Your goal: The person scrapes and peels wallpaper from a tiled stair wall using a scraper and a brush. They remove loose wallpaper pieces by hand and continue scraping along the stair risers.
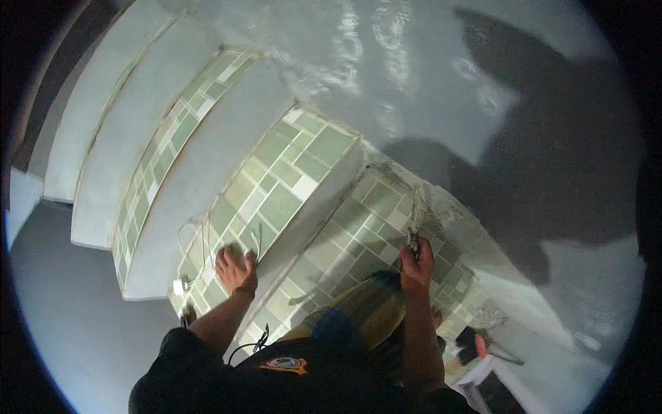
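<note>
- Head view: right hand is gripping a slim tool over the lower tiled step.
- Left hand is touching the next step, grip unclear.
- White corded block is lying nearby.

Staircase, pale plain bands alternating with tiled ones; tiles rectangular, in mixed greens and off-white. Middle step: tiled, bearing a thin pale cable in loose loops toward its left end, and near these a small white fitting (its exact kind too small to tell). Left hand, palm down, on the same tiles, just beside the loops. Lower step: likewise tiled, partly in shadow.
</note>
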Demonstrator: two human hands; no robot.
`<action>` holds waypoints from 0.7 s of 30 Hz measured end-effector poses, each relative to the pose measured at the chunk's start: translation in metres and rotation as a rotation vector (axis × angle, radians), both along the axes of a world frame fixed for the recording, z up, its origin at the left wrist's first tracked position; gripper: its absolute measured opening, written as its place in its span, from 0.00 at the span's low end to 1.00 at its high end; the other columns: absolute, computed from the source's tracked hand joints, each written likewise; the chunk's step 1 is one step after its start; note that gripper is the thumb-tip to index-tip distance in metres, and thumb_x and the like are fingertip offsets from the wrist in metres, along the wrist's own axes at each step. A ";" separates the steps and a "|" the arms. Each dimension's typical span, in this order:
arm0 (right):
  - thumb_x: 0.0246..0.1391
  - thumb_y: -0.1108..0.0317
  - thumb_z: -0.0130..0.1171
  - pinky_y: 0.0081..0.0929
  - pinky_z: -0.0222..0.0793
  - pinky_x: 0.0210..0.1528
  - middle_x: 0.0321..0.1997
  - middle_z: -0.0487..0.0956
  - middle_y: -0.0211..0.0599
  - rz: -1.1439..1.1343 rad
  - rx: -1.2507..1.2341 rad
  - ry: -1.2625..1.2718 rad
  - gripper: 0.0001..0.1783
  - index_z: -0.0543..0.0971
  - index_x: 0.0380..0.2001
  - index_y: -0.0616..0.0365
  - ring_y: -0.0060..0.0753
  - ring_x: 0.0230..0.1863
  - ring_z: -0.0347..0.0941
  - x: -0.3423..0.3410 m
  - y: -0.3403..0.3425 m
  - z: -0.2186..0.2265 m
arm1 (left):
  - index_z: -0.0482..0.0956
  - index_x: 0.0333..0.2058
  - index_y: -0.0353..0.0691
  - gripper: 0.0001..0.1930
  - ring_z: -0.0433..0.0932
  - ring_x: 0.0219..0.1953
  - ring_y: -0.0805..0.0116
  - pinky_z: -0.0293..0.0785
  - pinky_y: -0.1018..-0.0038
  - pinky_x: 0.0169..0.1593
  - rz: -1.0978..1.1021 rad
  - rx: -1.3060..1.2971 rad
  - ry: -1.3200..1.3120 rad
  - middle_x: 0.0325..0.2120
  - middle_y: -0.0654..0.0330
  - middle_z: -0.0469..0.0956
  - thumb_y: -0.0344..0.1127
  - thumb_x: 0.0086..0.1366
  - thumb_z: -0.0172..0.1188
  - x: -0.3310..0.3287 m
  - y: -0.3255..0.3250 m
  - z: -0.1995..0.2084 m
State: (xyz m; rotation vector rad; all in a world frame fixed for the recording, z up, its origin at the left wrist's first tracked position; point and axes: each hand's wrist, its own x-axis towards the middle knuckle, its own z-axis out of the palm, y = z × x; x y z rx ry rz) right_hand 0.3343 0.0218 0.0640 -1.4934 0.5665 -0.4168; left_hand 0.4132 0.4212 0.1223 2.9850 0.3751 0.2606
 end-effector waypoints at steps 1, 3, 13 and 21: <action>0.59 0.72 0.56 0.21 0.59 0.22 0.23 0.69 0.23 -0.044 -0.039 -0.005 0.11 0.73 0.45 0.59 0.16 0.21 0.62 0.004 0.004 -0.001 | 0.62 0.60 0.37 0.34 0.56 0.64 0.43 0.51 0.53 0.67 0.015 0.005 0.028 0.61 0.47 0.60 0.54 0.63 0.56 0.000 -0.001 0.000; 0.59 0.72 0.56 0.21 0.60 0.22 0.24 0.70 0.24 -0.134 -0.078 0.001 0.12 0.73 0.46 0.59 0.16 0.22 0.63 0.010 0.014 -0.008 | 0.62 0.60 0.36 0.34 0.56 0.65 0.45 0.51 0.53 0.68 0.029 0.002 0.048 0.61 0.48 0.59 0.54 0.63 0.56 0.000 -0.003 0.001; 0.58 0.65 0.58 0.38 0.66 0.58 0.54 0.75 0.50 -0.123 -0.215 0.228 0.25 0.71 0.58 0.61 0.48 0.54 0.73 -0.007 0.060 -0.030 | 0.60 0.64 0.40 0.36 0.52 0.69 0.46 0.39 0.44 0.69 -0.283 -0.215 -0.002 0.65 0.47 0.56 0.50 0.62 0.59 0.008 0.040 -0.019; 0.59 0.63 0.56 0.39 0.66 0.57 0.53 0.76 0.48 -0.016 -0.286 0.291 0.25 0.71 0.58 0.61 0.44 0.54 0.73 0.009 0.073 0.004 | 0.53 0.70 0.50 0.37 0.48 0.71 0.42 0.43 0.41 0.69 -0.317 0.025 0.167 0.69 0.45 0.51 0.52 0.67 0.53 0.032 0.175 0.002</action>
